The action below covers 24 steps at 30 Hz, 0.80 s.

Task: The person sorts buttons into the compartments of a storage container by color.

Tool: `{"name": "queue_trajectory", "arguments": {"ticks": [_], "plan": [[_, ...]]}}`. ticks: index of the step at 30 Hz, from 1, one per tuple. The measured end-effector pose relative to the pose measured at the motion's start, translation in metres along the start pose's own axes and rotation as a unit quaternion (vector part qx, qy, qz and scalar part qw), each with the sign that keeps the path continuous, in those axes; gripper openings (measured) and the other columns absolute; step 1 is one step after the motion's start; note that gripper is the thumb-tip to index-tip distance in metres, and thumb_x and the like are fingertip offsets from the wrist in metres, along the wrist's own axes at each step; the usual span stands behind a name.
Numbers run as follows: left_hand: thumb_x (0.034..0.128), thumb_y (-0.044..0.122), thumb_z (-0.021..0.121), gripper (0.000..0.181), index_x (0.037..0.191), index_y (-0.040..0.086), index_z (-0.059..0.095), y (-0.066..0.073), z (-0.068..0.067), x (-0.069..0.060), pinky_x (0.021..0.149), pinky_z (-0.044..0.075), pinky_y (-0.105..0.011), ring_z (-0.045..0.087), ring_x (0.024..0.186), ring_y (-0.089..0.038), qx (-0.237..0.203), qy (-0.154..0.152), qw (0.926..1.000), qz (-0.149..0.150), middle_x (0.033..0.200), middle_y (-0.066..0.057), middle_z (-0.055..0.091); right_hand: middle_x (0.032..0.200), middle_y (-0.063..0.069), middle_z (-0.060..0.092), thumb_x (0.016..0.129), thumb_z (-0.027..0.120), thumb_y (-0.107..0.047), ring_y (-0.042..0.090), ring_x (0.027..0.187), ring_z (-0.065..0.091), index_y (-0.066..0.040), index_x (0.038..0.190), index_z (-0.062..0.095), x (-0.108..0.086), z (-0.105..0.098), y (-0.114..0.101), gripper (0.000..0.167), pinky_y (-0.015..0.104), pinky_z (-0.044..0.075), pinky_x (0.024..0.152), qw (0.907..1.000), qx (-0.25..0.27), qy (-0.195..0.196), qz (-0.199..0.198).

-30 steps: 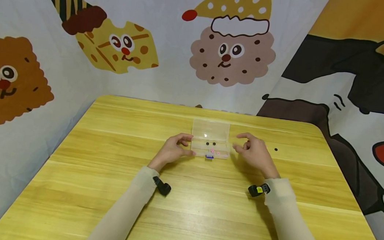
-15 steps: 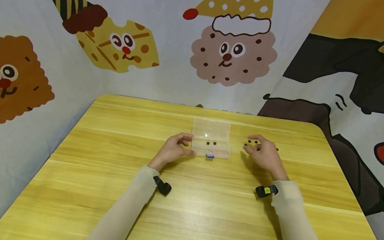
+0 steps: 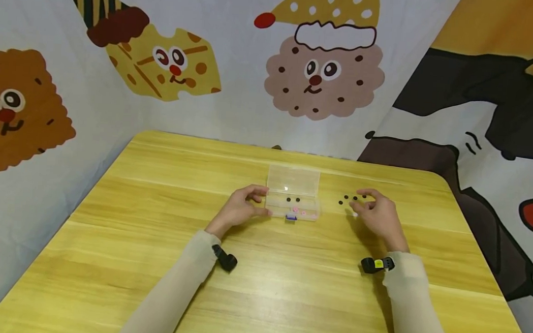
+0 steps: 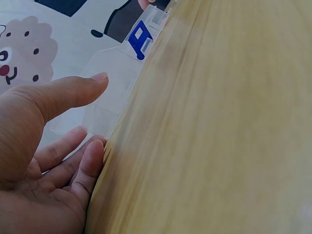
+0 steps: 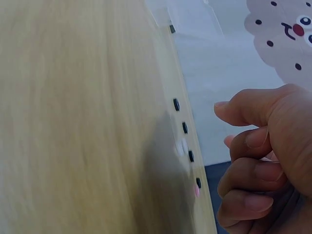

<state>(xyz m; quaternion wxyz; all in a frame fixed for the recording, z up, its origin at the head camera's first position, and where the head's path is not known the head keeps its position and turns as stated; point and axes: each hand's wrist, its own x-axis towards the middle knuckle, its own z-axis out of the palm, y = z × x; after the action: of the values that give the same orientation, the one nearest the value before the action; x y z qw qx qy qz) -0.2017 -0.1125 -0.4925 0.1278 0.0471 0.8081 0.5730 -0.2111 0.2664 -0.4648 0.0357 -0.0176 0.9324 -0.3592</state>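
Observation:
A clear plastic box (image 3: 292, 193) stands on the table with its lid raised at the back and a blue latch (image 3: 291, 217) in front. Two black discs (image 3: 288, 199) and a few small pink pieces (image 3: 295, 209) lie inside. My left hand (image 3: 238, 205) holds the box's left end, thumb in front and fingers behind. To the right, my right hand (image 3: 378, 216) hovers above several loose black discs (image 3: 346, 197), thumb and index finger apart, the other fingers curled. Nothing shows between them. Beside the discs are a small whitish piece (image 5: 182, 147) and a pink one (image 5: 197, 190).
The wooden table (image 3: 258, 298) reaches back to a hanging cloth (image 3: 233, 118) printed with cartoon biscuits and cheese. Black cameras are strapped to both wrists, such as the right wrist camera (image 3: 372, 265).
My right hand has moved right, away from the box, uncovering several black discs and a whitish piece. The left hand stays at the box.

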Motion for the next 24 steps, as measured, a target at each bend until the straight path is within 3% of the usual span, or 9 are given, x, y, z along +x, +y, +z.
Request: {"name": "queue_trajectory", "arguments": {"ticks": [10, 16, 21, 24], "plan": [[0.0808, 0.023, 0.089, 0.064, 0.138, 0.020, 0.062, 0.000, 0.000, -0.003, 0.102, 0.046, -0.043, 0.056, 0.119, -0.023, -0.001, 0.000, 1.0000, 0.002, 0.133, -0.001, 0.064, 0.070, 0.005, 0.060, 0.099, 0.064, -0.047, 0.015, 0.051, 0.045, -0.011, 0.145, 0.055, -0.002, -0.019, 0.017, 0.059, 0.032, 0.039, 0.047, 0.9988, -0.011, 0.021, 0.043], [0.0809, 0.022, 0.089, 0.063, 0.138, 0.020, 0.063, 0.000, 0.000, -0.005, 0.102, 0.045, -0.044, 0.055, 0.119, -0.024, -0.004, 0.002, 1.0000, -0.002, 0.132, -0.001, 0.064, 0.078, 0.010, 0.065, 0.098, 0.064, -0.053, 0.015, 0.055, 0.048, -0.010, 0.145, 0.055, -0.006, -0.032, 0.026, 0.064, 0.033, 0.041, 0.052, 0.9976, -0.014, 0.004, 0.067], [0.0807, 0.023, 0.089, 0.063, 0.138, 0.020, 0.062, 0.001, 0.001, -0.004, 0.102, 0.045, -0.044, 0.055, 0.118, -0.024, -0.003, 0.002, 1.0000, -0.005, 0.132, -0.001, 0.064, 0.104, 0.019, 0.075, 0.101, 0.061, -0.046, 0.023, 0.079, 0.066, -0.006, 0.145, 0.055, -0.011, -0.038, 0.033, 0.060, 0.031, 0.048, 0.065, 0.9970, -0.038, -0.006, 0.067], [0.0808, 0.022, 0.089, 0.064, 0.138, 0.020, 0.062, 0.002, 0.002, -0.005, 0.101, 0.045, -0.043, 0.055, 0.118, -0.024, -0.003, 0.001, 1.0000, -0.004, 0.132, -0.001, 0.064, 0.113, 0.022, 0.073, 0.102, 0.060, -0.045, 0.026, 0.087, 0.067, -0.005, 0.144, 0.056, -0.011, -0.041, 0.039, 0.058, 0.031, 0.049, 0.068, 0.9966, -0.043, -0.010, 0.070]]}}
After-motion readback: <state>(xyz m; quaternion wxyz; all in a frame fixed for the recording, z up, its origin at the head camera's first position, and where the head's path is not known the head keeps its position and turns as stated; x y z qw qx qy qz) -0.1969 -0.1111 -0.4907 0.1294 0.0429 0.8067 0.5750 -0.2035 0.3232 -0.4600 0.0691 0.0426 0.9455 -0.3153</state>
